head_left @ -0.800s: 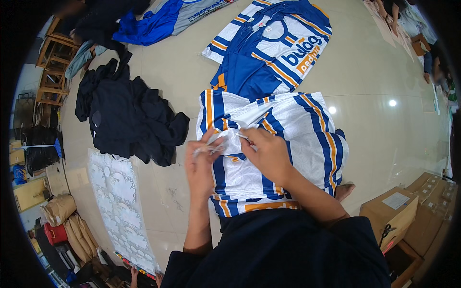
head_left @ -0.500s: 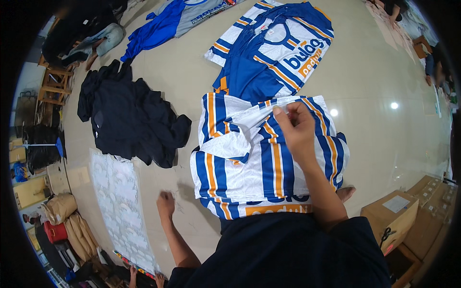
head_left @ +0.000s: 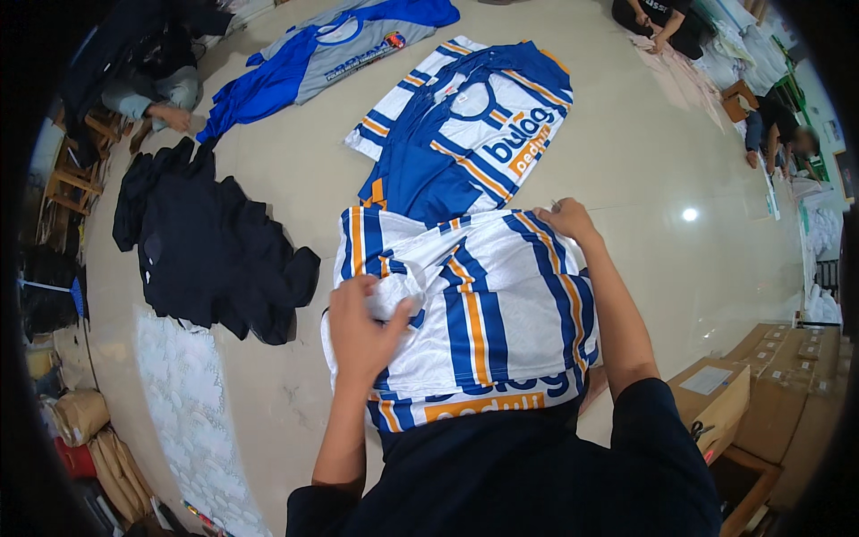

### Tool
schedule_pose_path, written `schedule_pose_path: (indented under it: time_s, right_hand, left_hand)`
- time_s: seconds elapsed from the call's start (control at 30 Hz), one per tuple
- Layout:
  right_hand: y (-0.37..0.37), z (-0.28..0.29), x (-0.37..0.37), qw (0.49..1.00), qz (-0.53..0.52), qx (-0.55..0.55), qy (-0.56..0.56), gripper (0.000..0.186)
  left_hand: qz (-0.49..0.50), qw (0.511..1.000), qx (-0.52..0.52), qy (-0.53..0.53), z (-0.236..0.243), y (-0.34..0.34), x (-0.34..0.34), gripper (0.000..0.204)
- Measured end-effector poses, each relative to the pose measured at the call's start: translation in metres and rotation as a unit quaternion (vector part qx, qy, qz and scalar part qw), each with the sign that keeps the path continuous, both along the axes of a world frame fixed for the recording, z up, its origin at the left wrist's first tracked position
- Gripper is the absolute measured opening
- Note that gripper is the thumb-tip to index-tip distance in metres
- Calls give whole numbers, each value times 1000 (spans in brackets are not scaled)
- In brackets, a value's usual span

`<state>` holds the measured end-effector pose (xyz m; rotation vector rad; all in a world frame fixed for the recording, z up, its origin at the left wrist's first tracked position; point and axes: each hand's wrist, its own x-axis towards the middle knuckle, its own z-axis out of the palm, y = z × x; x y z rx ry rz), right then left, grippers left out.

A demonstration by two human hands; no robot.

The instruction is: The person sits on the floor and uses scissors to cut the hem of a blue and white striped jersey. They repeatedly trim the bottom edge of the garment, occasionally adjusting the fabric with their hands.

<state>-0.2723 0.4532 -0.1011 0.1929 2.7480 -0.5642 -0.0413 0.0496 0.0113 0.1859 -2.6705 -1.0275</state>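
A white jersey (head_left: 528,331) with blue and orange stripes lies spread over my lap, partly bunched on its left side. My right hand (head_left: 570,220) is closed at its far right corner, fingertips on the edge. A thin greyish tip, too small to name, shows above these fingers. Over the bunched left part is my left hand (head_left: 358,331), thumb and fingers apart, touching or just above a crumpled white fold. Just beyond lie more jerseys (head_left: 403,174) in blue, white and orange, flat on the floor and overlapping.
Black garments (head_left: 215,246) lie heaped at left, beside a pale patterned sheet (head_left: 188,403). A blue and grey shirt (head_left: 331,63) is at the far left. Cardboard boxes (head_left: 716,394) stand at right, with black scissors (head_left: 700,430) against one. Other people sit at the far left and far right.
My left hand has come from above the floor onto the jersey's left part. My right hand has moved from above the jersey to its far right corner. The whole view has shifted.
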Motion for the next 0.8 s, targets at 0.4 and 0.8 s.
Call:
schedule_pose_path:
  time_s: [0.4, 0.8]
  right_hand:
    - [35, 1, 24, 889, -203, -410, 23, 26]
    - [163, 67, 248, 848, 8, -514, -125, 31]
  left_hand:
    - [54, 966, 243, -68, 8, -44, -13, 14]
    - [-135, 900, 176, -376, 36, -124, 134, 14]
